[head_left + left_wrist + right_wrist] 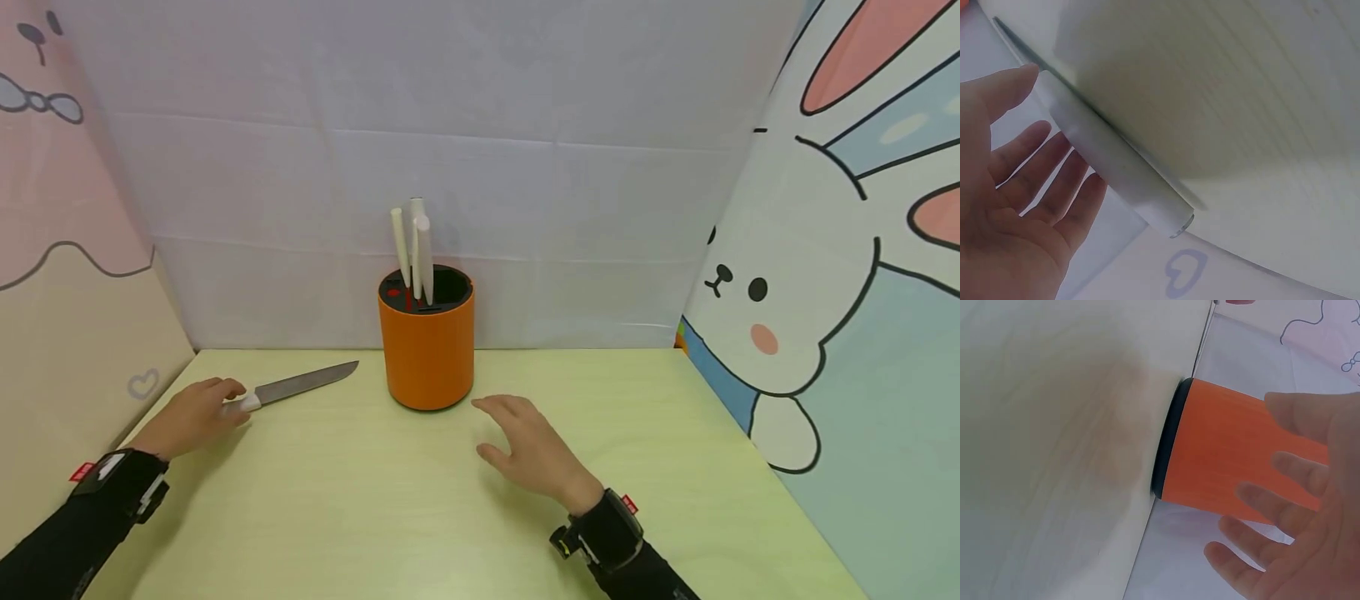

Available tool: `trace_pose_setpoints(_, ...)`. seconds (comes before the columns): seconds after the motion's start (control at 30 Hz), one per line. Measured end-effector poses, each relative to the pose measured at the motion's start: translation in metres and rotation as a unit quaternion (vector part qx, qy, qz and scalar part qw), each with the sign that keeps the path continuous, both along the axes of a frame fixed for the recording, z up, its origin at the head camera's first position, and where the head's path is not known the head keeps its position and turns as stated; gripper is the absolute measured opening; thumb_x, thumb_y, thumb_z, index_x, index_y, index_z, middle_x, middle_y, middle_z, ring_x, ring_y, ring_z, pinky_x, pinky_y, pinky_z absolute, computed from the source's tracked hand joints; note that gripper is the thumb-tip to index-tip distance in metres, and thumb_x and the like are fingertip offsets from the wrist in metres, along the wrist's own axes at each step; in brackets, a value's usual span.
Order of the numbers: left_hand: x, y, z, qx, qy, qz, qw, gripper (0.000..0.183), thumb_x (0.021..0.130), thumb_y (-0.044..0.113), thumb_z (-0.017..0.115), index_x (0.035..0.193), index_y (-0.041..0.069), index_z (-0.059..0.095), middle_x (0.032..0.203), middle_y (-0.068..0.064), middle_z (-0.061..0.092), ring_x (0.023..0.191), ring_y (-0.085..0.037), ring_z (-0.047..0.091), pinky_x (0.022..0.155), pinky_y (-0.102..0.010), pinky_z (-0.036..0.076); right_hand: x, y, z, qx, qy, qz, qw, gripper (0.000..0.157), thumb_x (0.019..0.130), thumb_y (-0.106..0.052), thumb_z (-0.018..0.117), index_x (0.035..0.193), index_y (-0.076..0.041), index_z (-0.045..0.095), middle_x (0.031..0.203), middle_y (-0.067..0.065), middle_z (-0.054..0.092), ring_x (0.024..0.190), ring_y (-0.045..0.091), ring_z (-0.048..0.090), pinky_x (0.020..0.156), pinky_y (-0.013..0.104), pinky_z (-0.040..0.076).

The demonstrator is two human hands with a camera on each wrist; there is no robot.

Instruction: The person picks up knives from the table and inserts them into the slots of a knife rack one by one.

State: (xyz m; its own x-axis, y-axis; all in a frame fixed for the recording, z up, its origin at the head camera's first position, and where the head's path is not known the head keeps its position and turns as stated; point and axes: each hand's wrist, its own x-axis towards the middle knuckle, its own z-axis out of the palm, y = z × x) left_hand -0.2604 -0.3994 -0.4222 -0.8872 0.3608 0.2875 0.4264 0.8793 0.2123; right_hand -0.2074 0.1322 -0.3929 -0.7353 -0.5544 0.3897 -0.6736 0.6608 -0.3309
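Observation:
A kitchen knife (307, 384) with a white handle (1116, 159) lies on the left of the table, its blade pointing right toward the knife block. Around that handle is my left hand (197, 417), thumb and fingers spread apart, fingertips right at its side in the left wrist view. The round orange knife block (427, 358) stands upright at the back middle. Several white-handled utensils (424, 258) stick up from its black top. My right hand (536, 450) hovers in front of the block to the right, fingers loosely spread, holding nothing.
The pale yellow-green table (390, 508) ends at a white backdrop (525, 208) just behind the knife block. A pink and cream panel (67, 333) borders the left side, and a panel with a rabbit drawing (862, 433) borders the right.

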Motion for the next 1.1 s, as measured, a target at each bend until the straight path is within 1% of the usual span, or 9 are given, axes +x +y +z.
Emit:
trace_pose_setpoints(0.13, -0.001, -0.002, -0.003, -0.023, 0.032, -0.012, 0.9991, 0.033, 0.080, 0.015, 0.077, 0.105, 0.000, 0.061, 0.093, -0.010, 0.062, 0.079, -0.023, 0.058, 0.065, -0.041, 0.050, 0.001, 0.000, -0.003, 0.017, -0.014, -0.001, 1.000, 0.059, 0.090, -0.033, 0.068, 0.141, -0.021, 0.042, 0.137, 0.000, 0.045, 0.126, 0.018, 0.038, 0.103, 0.041, 0.038)
trace_pose_setpoints(0.27, 0.000, -0.002, -0.005, -0.032, 0.048, -0.017, 0.9982, 0.032, 0.078, 0.012, 0.077, 0.103, -0.001, 0.063, 0.089, -0.008, 0.061, 0.075, -0.023, 0.057, 0.064, -0.041, 0.050, 0.001, 0.000, -0.005, 0.021, -0.013, 0.003, 1.000, 0.061, 0.089, -0.035, 0.068, 0.142, -0.022, 0.041, 0.138, 0.001, 0.044, 0.127, 0.018, 0.037, 0.102, 0.042, 0.038)
trace_pose_setpoints(0.4, -0.002, -0.006, -0.010, -0.041, 0.059, -0.019, 0.9972, 0.032, 0.076, 0.009, 0.078, 0.101, -0.002, 0.063, 0.086, -0.007, 0.059, 0.073, -0.023, 0.057, 0.064, -0.041, 0.050, 0.001, 0.000, -0.006, 0.021, -0.011, 0.008, 1.000, 0.062, 0.089, -0.035, 0.068, 0.143, -0.020, 0.040, 0.139, 0.002, 0.043, 0.128, 0.019, 0.037, 0.101, 0.043, 0.039)
trace_pose_setpoints(0.57, -0.008, -0.012, -0.016, -0.049, 0.048, -0.022, 0.9974, 0.030, 0.078, 0.007, 0.075, 0.103, -0.003, 0.063, 0.086, -0.005, 0.058, 0.074, -0.021, 0.056, 0.064, -0.041, 0.050, 0.002, 0.001, -0.007, 0.026, -0.011, 0.011, 1.000, 0.062, 0.089, -0.035, 0.068, 0.143, -0.018, 0.040, 0.140, 0.004, 0.043, 0.127, 0.022, 0.038, 0.100, 0.046, 0.041)
trace_pose_setpoints(0.7, -0.010, -0.014, -0.015, -0.047, 0.042, -0.032, 0.9975, 0.027, 0.079, 0.005, 0.073, 0.102, -0.002, 0.063, 0.085, -0.003, 0.058, 0.072, -0.018, 0.054, 0.063, -0.039, 0.049, 0.002, 0.001, -0.007, 0.030, -0.017, 0.010, 0.999, 0.062, 0.089, -0.035, 0.068, 0.143, -0.018, 0.041, 0.140, 0.003, 0.042, 0.127, 0.022, 0.038, 0.100, 0.046, 0.040)
trace_pose_setpoints(0.9, -0.006, -0.012, -0.011, -0.044, 0.035, -0.039, 0.9976, 0.025, 0.078, 0.004, 0.074, 0.101, 0.000, 0.064, 0.085, -0.002, 0.058, 0.072, -0.016, 0.053, 0.062, -0.038, 0.048, 0.003, 0.001, -0.006, 0.034, -0.024, 0.009, 0.999, 0.062, 0.090, -0.036, 0.067, 0.143, -0.018, 0.040, 0.141, 0.004, 0.042, 0.127, 0.022, 0.038, 0.100, 0.046, 0.040)
trace_pose_setpoints(1.1, -0.002, -0.011, -0.011, -0.046, 0.030, -0.030, 0.9980, 0.027, 0.077, 0.005, 0.076, 0.101, 0.000, 0.064, 0.085, -0.002, 0.059, 0.072, -0.016, 0.053, 0.063, -0.038, 0.048, 0.002, 0.001, -0.005, 0.034, -0.028, 0.007, 0.999, 0.062, 0.090, -0.036, 0.067, 0.143, -0.018, 0.040, 0.141, 0.002, 0.041, 0.128, 0.020, 0.037, 0.102, 0.044, 0.039)
